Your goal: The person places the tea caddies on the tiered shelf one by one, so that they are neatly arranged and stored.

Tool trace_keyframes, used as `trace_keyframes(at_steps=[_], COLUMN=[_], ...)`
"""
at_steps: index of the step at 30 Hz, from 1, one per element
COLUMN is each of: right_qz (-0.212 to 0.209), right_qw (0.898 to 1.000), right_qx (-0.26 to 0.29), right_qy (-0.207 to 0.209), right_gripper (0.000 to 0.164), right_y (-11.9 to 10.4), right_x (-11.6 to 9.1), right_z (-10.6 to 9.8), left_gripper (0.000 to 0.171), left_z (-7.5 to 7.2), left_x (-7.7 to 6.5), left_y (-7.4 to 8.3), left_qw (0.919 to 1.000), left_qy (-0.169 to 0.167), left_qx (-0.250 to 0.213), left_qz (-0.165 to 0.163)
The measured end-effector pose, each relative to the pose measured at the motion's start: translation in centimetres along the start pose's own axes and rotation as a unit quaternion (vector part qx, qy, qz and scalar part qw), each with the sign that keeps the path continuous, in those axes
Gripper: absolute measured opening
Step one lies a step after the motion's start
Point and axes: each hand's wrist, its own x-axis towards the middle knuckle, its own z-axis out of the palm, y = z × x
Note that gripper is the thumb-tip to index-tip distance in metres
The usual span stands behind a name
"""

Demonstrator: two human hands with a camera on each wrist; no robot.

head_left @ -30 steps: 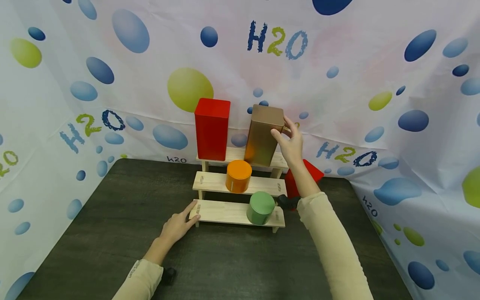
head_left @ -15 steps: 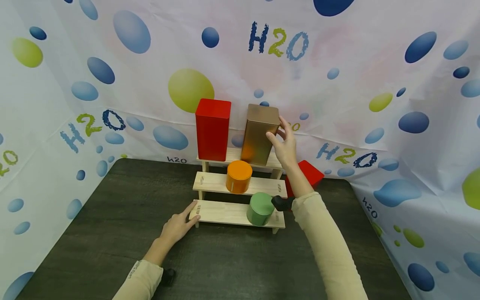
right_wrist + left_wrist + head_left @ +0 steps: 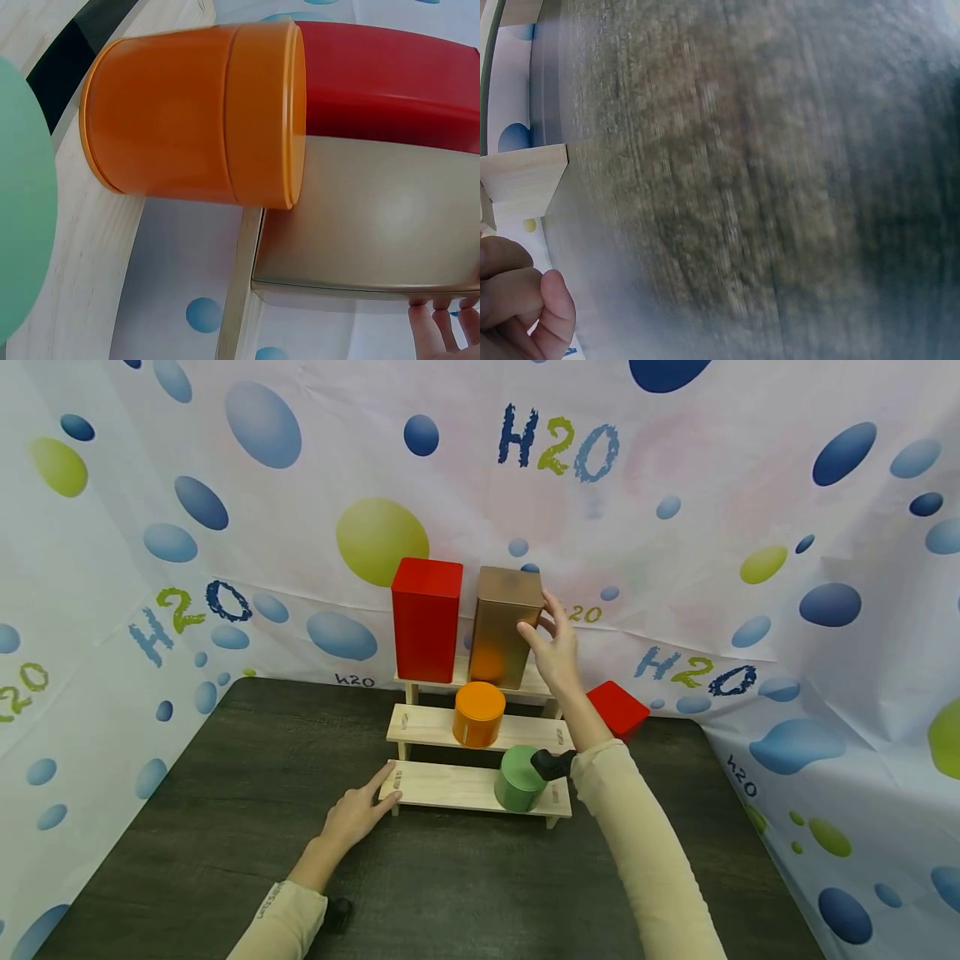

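A gold rectangular tin [image 3: 501, 639] stands on the top step of a three-step wooden shelf [image 3: 442, 783]. My right hand [image 3: 555, 647] presses its fingertips on the tin's right side, thumb at the front right edge. In the right wrist view the fingers [image 3: 444, 330] reach the tin's side nearly straight. Left of it on the same step stands a red rectangular tin [image 3: 427, 627], with a narrow gap between them. My left hand [image 3: 354, 814] holds the left end of the bottom step, thumb toward the front. In the left wrist view its curled fingers [image 3: 517, 292] are beside the wood.
An orange round tin [image 3: 478, 717] stands on the middle step, a green round tin [image 3: 517, 781] on the bottom step. Another red tin [image 3: 618, 708] is behind my right forearm, right of the shelf. A patterned curtain [image 3: 480, 477] hangs behind the dark table [image 3: 480, 885].
The gold tin has slid left along the top step toward the red tin, with my right hand following against its side. My left hand has stayed at the shelf's left end.
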Motion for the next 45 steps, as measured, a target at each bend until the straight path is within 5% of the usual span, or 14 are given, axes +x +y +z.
trace_keyframes(at_steps=[8, 15, 45], right_qz=[-0.003, -0.001, -0.007], right_qw=[1.000, 1.000, 1.000], right_qx=[-0.011, -0.010, -0.017], right_qy=[-0.009, -0.013, -0.016], right_gripper=[0.058, 0.057, 0.058], right_y=[0.3, -2.6, -2.6], right_x=[0.2, -0.8, -1.4], right_z=[0.6, 1.1, 1.7], left_gripper=[0.067, 0.067, 0.067], left_z=[-0.1, -0.1, 0.3], left_x=[0.0, 0.0, 0.2], left_y=[0.1, 0.1, -0.2], left_qw=[1.0000, 1.0000, 1.0000], left_qy=[-0.001, -0.003, 0.006], left_qx=[0.000, -0.001, -0.003], left_qz=[0.000, -0.001, 0.006])
